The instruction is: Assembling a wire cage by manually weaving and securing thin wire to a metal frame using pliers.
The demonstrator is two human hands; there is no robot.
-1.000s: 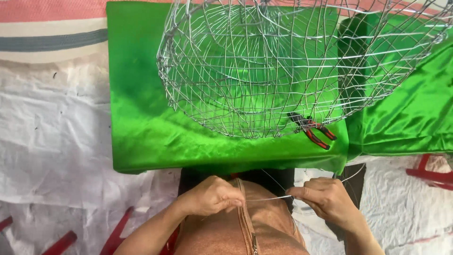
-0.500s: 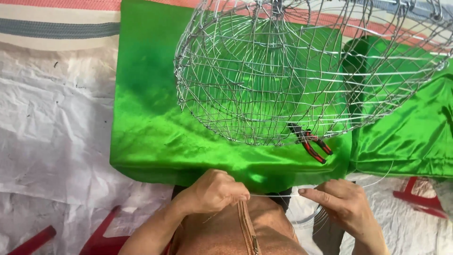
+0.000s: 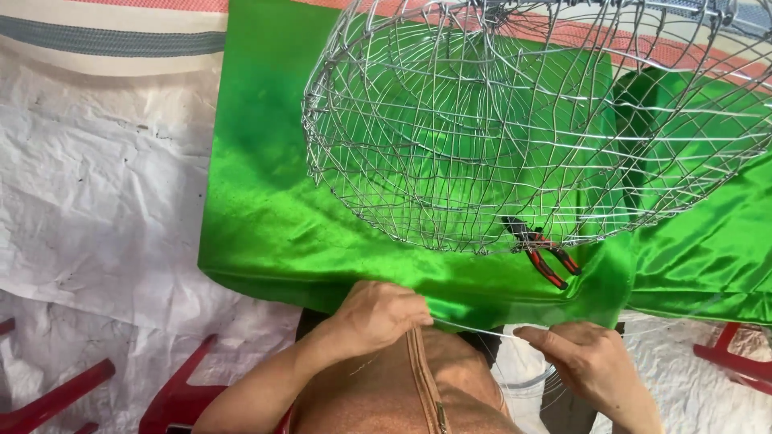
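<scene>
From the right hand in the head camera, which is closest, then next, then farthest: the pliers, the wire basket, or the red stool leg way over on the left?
Measured from the right hand:
1. Red-handled pliers, just above it on the green cloth.
2. Wire basket, higher up, behind the pliers.
3. Red stool leg, far off at the lower left corner.

Both hands, left hand and right hand, pinch a thin wire between them. A wire basket and red pliers lie on green cloth.

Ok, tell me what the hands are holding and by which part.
Both hold one thin wire: the left hand pinches one end of the visible stretch, the right hand grips the other with its fingertips.
</scene>
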